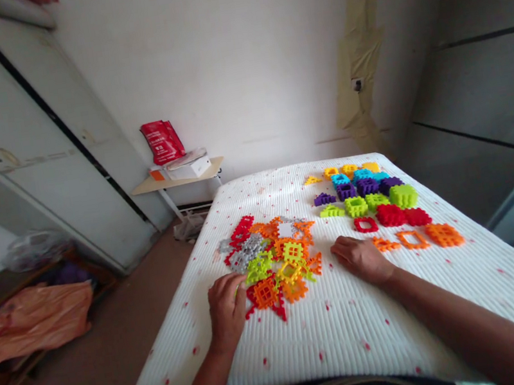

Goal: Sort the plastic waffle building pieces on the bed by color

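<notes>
I have a loose pile of interlocking plastic pieces (292,252) in front of me, a little left of centre on a white ribbed cover (339,342) dotted with red. The pieces are flat and notched along their edges, in orange, red, yellow, lime green and grey; some are windowed squares, some open frames, and they overlap at all angles. A pale grey square (286,230) lies on the far part, and an orange windowed square (266,293) on the near part. Below it a red pointed piece (280,309) aims its tip towards me, while at the far left a red strip (244,227) has its long axis slanting away and to the right.

My left forearm comes up from the bottom edge, and my left hand (226,305) is half curled, back upward, with thumb and fingertips at the pile's left edge; I cannot tell whether it grips anything. My right forearm reaches in from the lower right, and my right hand (360,257) lies palm down, loosely bent, fingers pointing left, between the pile and an orange triangle (386,244). What is under that palm is hidden.

Beyond, colour-sorted rows run left to right; the purple triangle (324,199) points away from me, its long base sideways.
</notes>
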`<state>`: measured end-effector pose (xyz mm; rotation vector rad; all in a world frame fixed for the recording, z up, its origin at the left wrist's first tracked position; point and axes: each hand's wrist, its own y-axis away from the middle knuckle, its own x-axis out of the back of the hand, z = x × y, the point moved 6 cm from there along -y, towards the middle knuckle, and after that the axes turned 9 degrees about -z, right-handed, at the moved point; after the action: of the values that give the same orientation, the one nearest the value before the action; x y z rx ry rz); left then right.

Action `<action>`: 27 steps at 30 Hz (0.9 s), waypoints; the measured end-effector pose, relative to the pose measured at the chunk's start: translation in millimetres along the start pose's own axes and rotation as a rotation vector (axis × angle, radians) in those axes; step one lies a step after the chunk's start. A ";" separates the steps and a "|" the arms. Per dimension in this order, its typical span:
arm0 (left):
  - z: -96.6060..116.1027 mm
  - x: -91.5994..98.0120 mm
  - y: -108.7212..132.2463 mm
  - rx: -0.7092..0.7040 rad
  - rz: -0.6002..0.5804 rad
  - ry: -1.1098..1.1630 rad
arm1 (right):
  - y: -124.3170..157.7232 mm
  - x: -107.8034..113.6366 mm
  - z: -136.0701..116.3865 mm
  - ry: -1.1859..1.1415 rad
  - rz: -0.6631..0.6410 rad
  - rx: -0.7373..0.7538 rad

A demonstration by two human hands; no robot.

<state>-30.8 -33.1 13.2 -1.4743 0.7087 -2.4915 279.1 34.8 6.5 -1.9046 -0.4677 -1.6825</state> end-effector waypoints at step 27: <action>52.7 -24.8 -83.2 0.075 -0.235 -0.163 | -0.6 -1.9 1.8 -0.034 -0.010 -0.029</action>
<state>35.2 32.2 54.4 -1.8003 0.4316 -2.4895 279.9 36.5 4.7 -1.9574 -0.4689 -1.6743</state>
